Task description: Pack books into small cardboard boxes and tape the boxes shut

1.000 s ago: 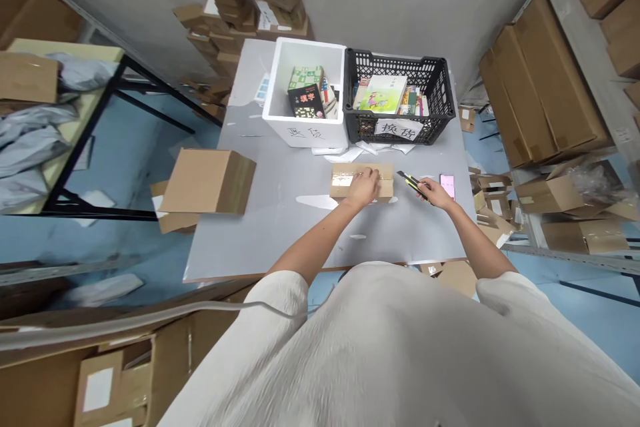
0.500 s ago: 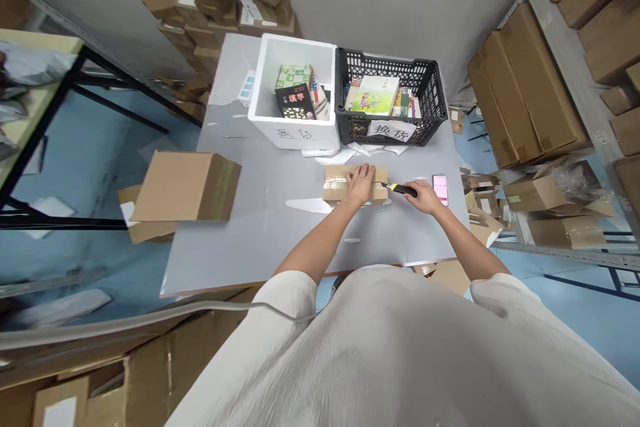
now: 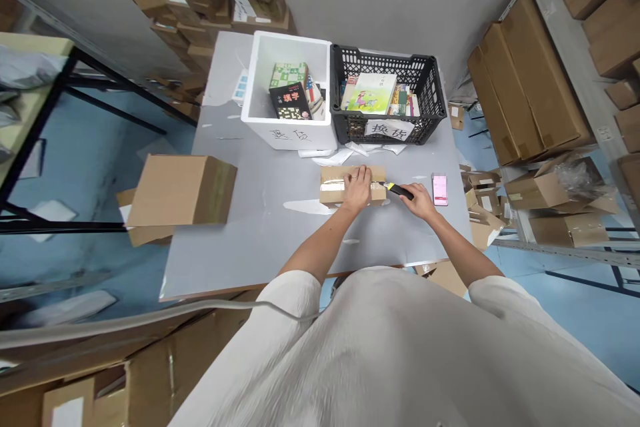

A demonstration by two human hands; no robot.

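A small taped cardboard box lies on the grey table, with clear tape along its top seam. My left hand rests on top of the box, its fingers stretched out over the cardboard. In my right hand is a black and yellow utility knife, fingers wrapped round its handle. The blade points left and meets the right end of the box at the seam; how deep it sits I cannot tell. A phone with a pink screen lies just right of my right hand.
Behind the box stand a white foam bin and a black plastic crate, both holding books. A larger carton sits at the table's left edge. Paper scraps lie before the bins. Racks with cartons flank the right side.
The utility knife and my right hand have shifted slightly left, away from the phone. My left hand stays on the box. The whole view has moved a little.
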